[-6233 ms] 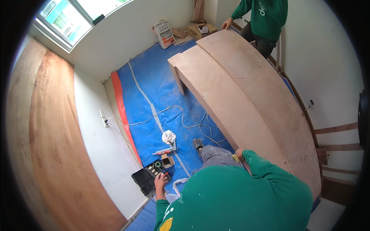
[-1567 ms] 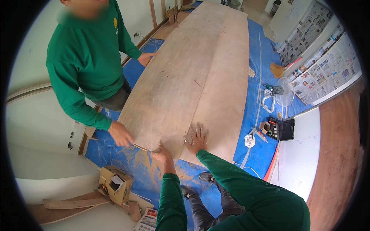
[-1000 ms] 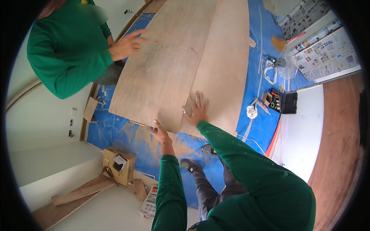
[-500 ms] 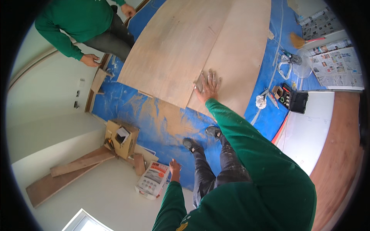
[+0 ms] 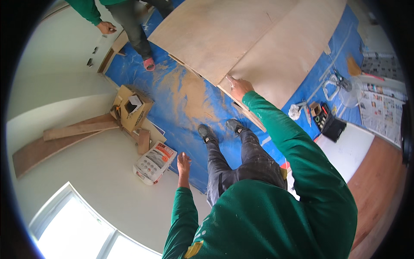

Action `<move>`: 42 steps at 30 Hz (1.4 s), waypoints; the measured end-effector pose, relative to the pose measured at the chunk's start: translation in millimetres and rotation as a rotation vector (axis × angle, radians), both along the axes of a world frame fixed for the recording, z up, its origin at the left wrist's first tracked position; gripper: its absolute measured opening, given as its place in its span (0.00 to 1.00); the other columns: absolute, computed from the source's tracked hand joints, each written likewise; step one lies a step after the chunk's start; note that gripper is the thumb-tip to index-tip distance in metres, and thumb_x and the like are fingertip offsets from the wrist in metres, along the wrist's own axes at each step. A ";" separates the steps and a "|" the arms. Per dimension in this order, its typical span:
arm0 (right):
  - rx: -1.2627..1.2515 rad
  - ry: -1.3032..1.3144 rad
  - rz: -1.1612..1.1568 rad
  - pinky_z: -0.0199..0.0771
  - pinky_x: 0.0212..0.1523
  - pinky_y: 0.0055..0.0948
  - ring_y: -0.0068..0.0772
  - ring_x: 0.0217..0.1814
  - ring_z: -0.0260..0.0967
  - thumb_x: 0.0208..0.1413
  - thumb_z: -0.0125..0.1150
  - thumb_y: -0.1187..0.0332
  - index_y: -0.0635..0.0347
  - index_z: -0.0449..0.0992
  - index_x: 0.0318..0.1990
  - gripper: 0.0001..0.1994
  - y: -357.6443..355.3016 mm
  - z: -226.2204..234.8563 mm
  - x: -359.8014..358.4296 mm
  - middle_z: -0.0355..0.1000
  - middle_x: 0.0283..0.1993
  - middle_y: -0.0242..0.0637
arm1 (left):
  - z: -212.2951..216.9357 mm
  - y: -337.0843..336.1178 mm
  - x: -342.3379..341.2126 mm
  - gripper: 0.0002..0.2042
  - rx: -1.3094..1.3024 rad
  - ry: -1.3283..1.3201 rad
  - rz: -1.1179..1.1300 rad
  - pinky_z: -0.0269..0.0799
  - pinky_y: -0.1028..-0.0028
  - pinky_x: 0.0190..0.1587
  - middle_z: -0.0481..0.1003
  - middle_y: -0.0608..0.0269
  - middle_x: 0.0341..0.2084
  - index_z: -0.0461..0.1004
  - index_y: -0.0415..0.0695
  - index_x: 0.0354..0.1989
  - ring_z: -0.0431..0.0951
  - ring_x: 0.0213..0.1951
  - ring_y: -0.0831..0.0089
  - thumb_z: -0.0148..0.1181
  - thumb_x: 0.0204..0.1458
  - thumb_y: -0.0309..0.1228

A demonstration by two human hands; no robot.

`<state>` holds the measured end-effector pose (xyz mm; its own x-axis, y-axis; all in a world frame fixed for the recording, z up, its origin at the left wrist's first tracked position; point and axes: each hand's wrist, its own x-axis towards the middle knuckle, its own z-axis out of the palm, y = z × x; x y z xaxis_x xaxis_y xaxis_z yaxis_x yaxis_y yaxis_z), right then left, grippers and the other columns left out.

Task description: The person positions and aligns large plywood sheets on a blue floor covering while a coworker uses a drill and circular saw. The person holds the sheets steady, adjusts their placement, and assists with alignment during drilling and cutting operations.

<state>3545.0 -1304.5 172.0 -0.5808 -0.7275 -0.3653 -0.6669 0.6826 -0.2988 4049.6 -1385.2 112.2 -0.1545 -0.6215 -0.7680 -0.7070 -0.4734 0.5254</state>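
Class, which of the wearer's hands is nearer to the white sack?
Left. The left hand is just right of the white sack; the right hand is farther, at the wooden panel.

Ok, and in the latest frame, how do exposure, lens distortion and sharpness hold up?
Head view: the window is blown out to white, and its edges bow from the fisheye lens; head view, rim: darkness closes the picture in; head view, right side: the newspaper sheets look soft; head view, centre: the right hand at the wooden board reads fairly clearly.

1 bright window, pale walls, blue floor sheeting under tan dust
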 end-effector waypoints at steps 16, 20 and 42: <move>0.397 -0.102 0.260 0.77 0.63 0.51 0.58 0.60 0.77 0.56 0.67 0.59 0.43 0.33 0.83 0.55 -13.7 -26.1 -24.1 0.77 0.59 0.59 | 51.9 254.6 104.6 0.24 0.014 -0.117 0.684 0.74 0.71 0.29 0.79 0.60 0.35 0.70 0.42 0.61 0.81 0.31 0.71 0.51 0.71 0.50; 0.409 -0.130 0.244 0.76 0.64 0.51 0.59 0.61 0.77 0.55 0.68 0.56 0.43 0.29 0.83 0.57 -8.7 -33.1 -33.0 0.76 0.60 0.61 | 51.3 316.5 109.2 0.22 0.031 -0.072 0.785 0.74 0.70 0.26 0.77 0.63 0.31 0.71 0.43 0.57 0.80 0.29 0.73 0.50 0.71 0.51; -0.090 -0.210 -0.605 0.85 0.46 0.43 0.47 0.43 0.81 0.63 0.62 0.60 0.44 0.37 0.83 0.47 68.0 -57.9 -205.0 0.80 0.51 0.51 | 75.6 337.5 155.6 0.26 -0.110 -0.183 0.688 0.81 0.65 0.45 0.83 0.48 0.41 0.76 0.38 0.58 0.87 0.42 0.60 0.63 0.64 0.49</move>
<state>3340.0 -1236.5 114.1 -0.8211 -0.3268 -0.4681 -0.0932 0.8857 -0.4549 4205.2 -1047.7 187.8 0.4252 -0.6070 -0.6714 -0.3491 -0.7944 0.4971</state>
